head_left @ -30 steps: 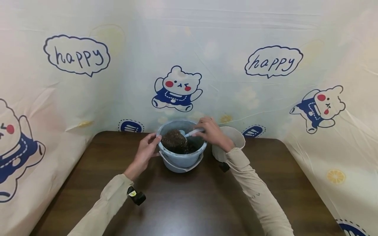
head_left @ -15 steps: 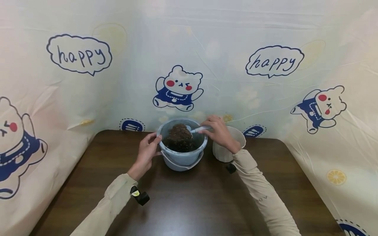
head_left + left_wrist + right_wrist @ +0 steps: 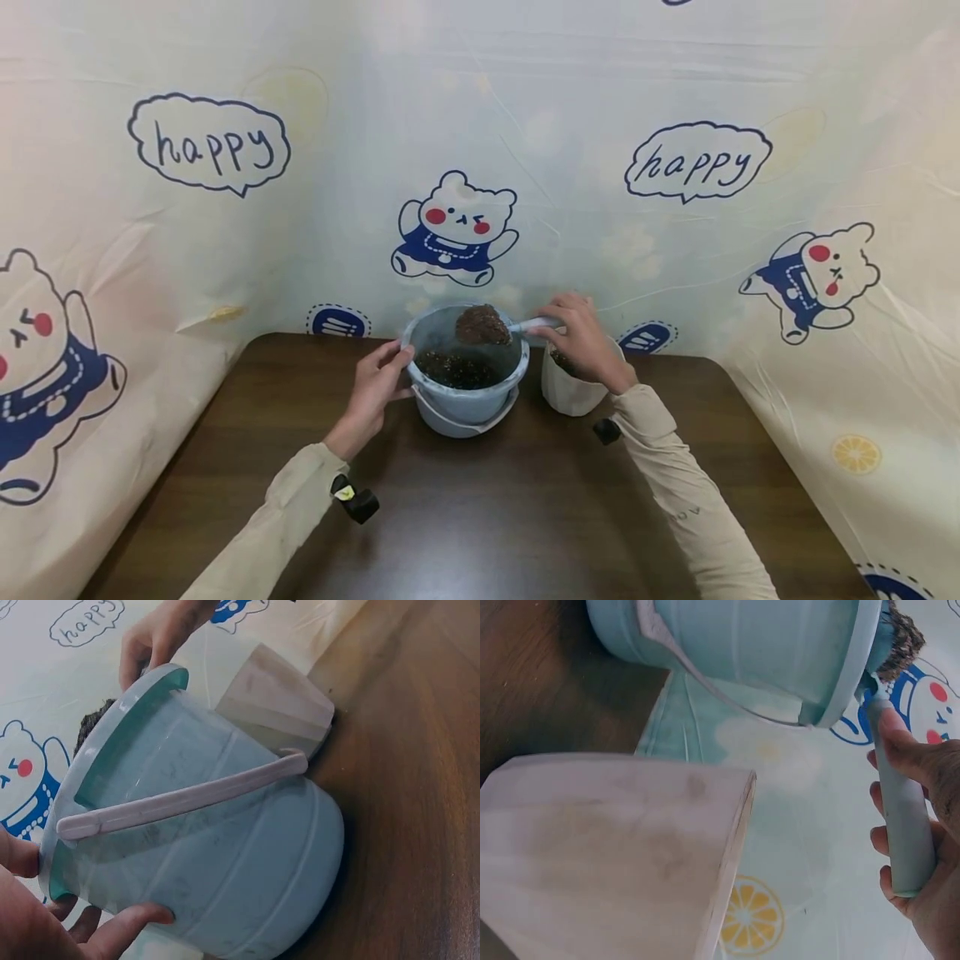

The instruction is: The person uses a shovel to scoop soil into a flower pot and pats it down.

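A light-blue bucket (image 3: 463, 410) with dark soil (image 3: 457, 372) inside stands upright on the table. My left hand (image 3: 369, 390) grips its rim at the left, thumb on the rim and other fingers against the outside wall. With my right hand (image 3: 588, 343) I grip the pale-blue handle of a small garden trowel (image 3: 904, 802), fingers wrapped round it. A heap of brown soil (image 3: 482, 325) fills the trowel's blade and mostly hides it, over the bucket's back right rim. Just right of the bucket, below my right hand, stands a whitish flowerpot (image 3: 573, 398) with some dark soil showing inside.
The bucket's carrying handle (image 3: 187, 799) hangs down on its near side. Behind the dark wooden table (image 3: 465, 517) rises a printed cloth backdrop (image 3: 562, 125), close to both containers. A small black camera (image 3: 358, 503) sits at my left wrist.
My right hand has lifted the loaded trowel up from the bucket's soil and moved it right, toward the flowerpot. My left hand keeps its hold on the rim.
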Action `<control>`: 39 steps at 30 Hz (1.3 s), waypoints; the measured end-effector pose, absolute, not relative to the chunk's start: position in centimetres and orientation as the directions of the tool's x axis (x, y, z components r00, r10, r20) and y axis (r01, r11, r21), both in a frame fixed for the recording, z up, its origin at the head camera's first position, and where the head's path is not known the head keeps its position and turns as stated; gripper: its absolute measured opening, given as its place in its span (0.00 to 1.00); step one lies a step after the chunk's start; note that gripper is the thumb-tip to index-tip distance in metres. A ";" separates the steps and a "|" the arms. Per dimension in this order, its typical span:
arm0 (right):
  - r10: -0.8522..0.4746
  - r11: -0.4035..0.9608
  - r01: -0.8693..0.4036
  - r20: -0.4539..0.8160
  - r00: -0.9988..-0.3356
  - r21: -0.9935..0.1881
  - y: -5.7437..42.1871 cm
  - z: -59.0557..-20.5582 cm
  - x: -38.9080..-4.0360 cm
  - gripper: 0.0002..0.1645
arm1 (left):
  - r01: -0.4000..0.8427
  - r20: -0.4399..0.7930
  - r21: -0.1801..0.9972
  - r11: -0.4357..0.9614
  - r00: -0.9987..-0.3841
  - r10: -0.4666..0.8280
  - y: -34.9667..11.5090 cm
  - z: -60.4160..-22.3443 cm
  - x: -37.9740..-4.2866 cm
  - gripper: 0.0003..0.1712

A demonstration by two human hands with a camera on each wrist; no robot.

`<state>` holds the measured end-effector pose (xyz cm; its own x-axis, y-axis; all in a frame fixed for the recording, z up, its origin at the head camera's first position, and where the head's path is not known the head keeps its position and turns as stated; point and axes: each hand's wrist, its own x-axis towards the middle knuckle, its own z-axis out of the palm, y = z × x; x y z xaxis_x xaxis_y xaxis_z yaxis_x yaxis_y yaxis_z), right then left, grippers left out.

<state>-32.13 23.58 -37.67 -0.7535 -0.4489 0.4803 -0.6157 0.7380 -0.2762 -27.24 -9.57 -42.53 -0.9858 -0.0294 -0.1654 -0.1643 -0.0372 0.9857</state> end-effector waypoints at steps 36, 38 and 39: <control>-0.310 0.860 -0.488 0.604 -0.734 -0.152 37.8 -37.9 -29.8 0.12 | -0.142 -0.142 0.990 0.005 -0.990 0.000 -9.9 -42.4 -27.3 0.29; -0.299 0.872 -0.468 0.601 -0.742 -0.145 38.2 -38.1 -29.5 0.14 | -0.145 -0.145 0.989 0.008 -0.989 0.002 -9.9 -42.5 -27.3 0.30; -0.286 0.880 -0.452 0.600 -0.747 -0.144 38.4 -38.2 -29.3 0.15 | -0.145 -0.145 0.989 0.007 -0.989 0.002 -9.9 -42.5 -27.3 0.30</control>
